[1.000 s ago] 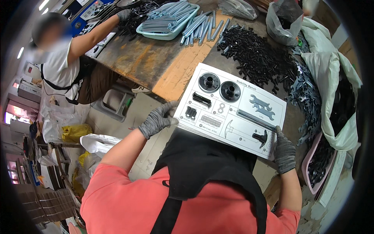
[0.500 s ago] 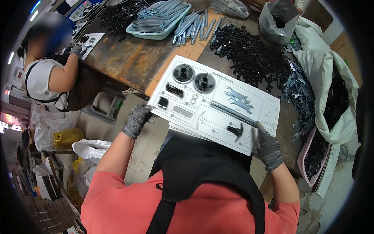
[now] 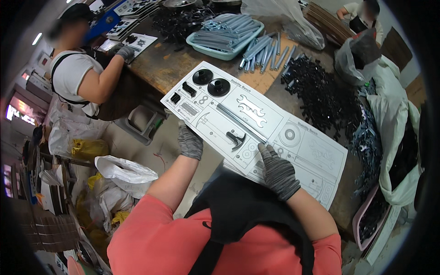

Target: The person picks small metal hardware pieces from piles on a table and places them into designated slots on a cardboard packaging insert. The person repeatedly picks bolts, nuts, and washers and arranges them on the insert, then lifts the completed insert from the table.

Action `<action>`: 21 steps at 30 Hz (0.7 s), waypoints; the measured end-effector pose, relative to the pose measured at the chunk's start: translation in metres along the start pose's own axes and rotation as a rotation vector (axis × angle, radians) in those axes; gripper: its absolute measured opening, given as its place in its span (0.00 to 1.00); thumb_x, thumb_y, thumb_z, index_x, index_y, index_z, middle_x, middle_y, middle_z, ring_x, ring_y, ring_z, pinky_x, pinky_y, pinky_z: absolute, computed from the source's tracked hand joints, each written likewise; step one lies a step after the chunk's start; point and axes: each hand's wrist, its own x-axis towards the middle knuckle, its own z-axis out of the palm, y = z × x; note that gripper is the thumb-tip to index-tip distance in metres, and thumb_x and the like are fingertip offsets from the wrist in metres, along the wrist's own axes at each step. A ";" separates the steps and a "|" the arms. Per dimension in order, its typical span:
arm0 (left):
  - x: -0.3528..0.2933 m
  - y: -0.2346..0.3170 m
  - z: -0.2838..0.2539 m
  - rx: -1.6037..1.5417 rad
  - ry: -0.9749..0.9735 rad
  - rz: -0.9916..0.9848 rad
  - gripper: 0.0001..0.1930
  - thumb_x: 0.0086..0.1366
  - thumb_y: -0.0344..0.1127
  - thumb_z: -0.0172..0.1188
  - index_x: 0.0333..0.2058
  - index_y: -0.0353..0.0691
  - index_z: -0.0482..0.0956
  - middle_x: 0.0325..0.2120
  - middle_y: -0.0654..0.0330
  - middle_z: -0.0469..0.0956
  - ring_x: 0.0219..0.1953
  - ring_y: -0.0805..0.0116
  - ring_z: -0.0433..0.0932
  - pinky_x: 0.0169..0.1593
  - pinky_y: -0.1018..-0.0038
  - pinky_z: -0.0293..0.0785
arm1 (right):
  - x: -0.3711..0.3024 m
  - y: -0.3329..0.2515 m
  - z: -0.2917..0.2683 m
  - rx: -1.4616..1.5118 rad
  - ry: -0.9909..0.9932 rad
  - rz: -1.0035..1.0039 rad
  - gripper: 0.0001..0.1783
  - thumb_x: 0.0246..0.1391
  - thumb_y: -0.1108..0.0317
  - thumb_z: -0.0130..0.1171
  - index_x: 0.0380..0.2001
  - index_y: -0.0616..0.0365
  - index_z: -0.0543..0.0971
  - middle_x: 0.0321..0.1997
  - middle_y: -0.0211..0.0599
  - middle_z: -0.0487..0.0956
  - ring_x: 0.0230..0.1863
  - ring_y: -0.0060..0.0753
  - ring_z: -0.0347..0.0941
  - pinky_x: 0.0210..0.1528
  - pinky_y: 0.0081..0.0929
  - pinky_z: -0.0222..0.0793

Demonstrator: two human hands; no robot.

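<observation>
A white printed card (image 3: 229, 103) carries two black discs (image 3: 219, 87), a silver double wrench (image 3: 251, 111), a long metal rod (image 3: 238, 121), a black T-shaped knob (image 3: 236, 140) and small black parts (image 3: 189, 89). My gloved left hand (image 3: 190, 141) grips its near left edge, the fingers partly hidden beneath. My gloved right hand (image 3: 277, 170) lies over the card's right end, fingers stretched out beside the rod's near end. Under that hand, to the right, a second printed card (image 3: 316, 156) shows only outline drawings.
Behind the card, the bench holds a pale green tray (image 3: 213, 54) of metal tubes and a heap of black parts (image 3: 321, 91). Wrenches (image 3: 364, 151) pile beside a white sack (image 3: 396, 137) at right. A co-worker (image 3: 78, 68) sits at left near a grey stool (image 3: 140, 123); another person (image 3: 364, 20) is far right.
The loaded card has shifted left, and the outline-printed card now shows at its right. My right hand has moved from the card's right edge onto its surface. My left hand has moved right.
</observation>
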 end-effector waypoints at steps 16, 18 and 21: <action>0.064 0.025 0.000 0.134 0.263 0.222 0.20 0.61 0.38 0.46 0.50 0.36 0.67 0.46 0.53 0.71 0.46 0.57 0.71 0.51 0.65 0.68 | 0.030 -0.016 -0.044 0.201 -0.070 -0.131 0.30 0.50 0.70 0.46 0.58 0.55 0.57 0.51 0.51 0.69 0.44 0.49 0.72 0.43 0.41 0.68; 0.092 0.041 -0.021 0.102 0.228 0.201 0.18 0.60 0.38 0.46 0.47 0.36 0.69 0.44 0.53 0.72 0.45 0.57 0.72 0.50 0.64 0.69 | 0.019 0.000 -0.045 0.203 -0.003 -0.119 0.30 0.49 0.70 0.48 0.58 0.56 0.58 0.39 0.48 0.75 0.37 0.48 0.73 0.38 0.39 0.69; 0.110 0.054 -0.020 0.227 0.290 0.283 0.17 0.60 0.38 0.46 0.45 0.36 0.70 0.43 0.53 0.73 0.44 0.58 0.72 0.50 0.64 0.69 | -0.001 0.027 -0.048 0.231 0.028 -0.014 0.29 0.50 0.69 0.50 0.57 0.54 0.60 0.46 0.47 0.74 0.42 0.46 0.73 0.41 0.37 0.70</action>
